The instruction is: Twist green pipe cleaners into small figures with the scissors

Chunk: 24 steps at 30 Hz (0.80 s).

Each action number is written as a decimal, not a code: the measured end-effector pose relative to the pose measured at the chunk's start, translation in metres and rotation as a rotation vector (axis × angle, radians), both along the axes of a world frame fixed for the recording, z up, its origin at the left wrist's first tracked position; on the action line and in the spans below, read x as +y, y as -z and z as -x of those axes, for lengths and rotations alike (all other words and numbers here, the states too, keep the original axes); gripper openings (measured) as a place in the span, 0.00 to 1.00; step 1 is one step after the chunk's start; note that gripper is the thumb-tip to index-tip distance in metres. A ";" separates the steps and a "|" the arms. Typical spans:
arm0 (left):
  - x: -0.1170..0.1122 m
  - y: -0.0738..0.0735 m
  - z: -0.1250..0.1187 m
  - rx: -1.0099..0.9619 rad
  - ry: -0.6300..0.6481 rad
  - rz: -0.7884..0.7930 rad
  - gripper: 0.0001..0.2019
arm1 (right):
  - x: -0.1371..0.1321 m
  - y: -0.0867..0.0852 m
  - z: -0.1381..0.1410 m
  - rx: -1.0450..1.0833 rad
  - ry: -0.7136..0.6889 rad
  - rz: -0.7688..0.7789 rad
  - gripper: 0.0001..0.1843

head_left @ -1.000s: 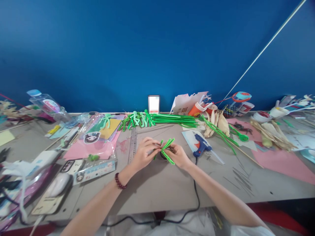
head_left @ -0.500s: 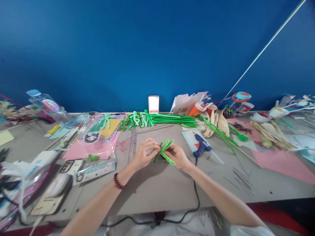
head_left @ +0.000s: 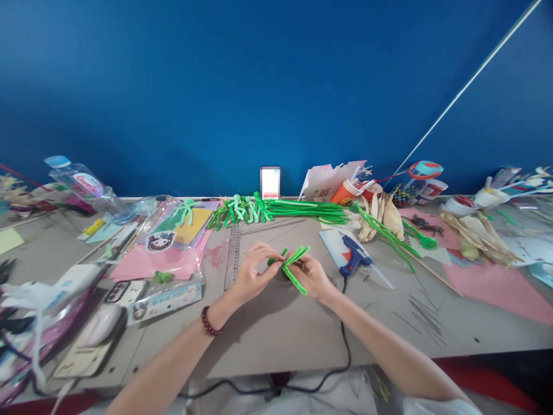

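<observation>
Between my two hands, above the middle of the table, is a small bunch of green pipe cleaners (head_left: 295, 279) with several ends fanning out. My right hand (head_left: 311, 278) is closed on the bunch from the right side. On the other side, my left hand (head_left: 258, 270) pinches a darker green strand that sticks out left of the bunch. A dark round part sits under the fingers, mostly hidden. Behind the hands lies a row of long green pipe-cleaner stems (head_left: 311, 211) with twisted, paler green heads (head_left: 246, 208) at the left end.
A blue glue gun (head_left: 355, 257) lies right of my hands, its black cord (head_left: 347, 340) running off the front edge. Left are a clear ruler (head_left: 233, 253), a plastic packet with pink paper (head_left: 155, 260) and a white mouse (head_left: 102, 324). Thin wires (head_left: 425, 316) lie at right.
The darker green strand at my left fingertips has turned and now bends leftward. The bunch's bright ends have shifted slightly to the right. My right hand has hardly moved.
</observation>
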<state>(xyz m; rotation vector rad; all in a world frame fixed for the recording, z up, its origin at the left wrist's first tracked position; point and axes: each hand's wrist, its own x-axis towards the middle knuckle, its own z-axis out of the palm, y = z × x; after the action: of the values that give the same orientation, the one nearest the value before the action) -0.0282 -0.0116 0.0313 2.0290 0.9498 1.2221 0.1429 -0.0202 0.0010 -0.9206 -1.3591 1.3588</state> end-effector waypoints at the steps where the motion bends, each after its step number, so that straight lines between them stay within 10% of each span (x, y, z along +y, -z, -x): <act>1: -0.001 0.001 0.000 0.025 0.003 -0.048 0.05 | 0.000 0.000 0.000 0.003 0.010 -0.006 0.13; 24: -0.004 0.017 -0.004 0.135 -0.130 -0.400 0.06 | 0.000 0.013 0.001 -0.012 0.125 -0.056 0.11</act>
<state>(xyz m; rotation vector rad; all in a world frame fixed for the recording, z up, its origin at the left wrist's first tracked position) -0.0247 -0.0153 0.0144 2.4169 0.9722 1.4528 0.1422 -0.0200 -0.0115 -0.9610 -1.3205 1.2166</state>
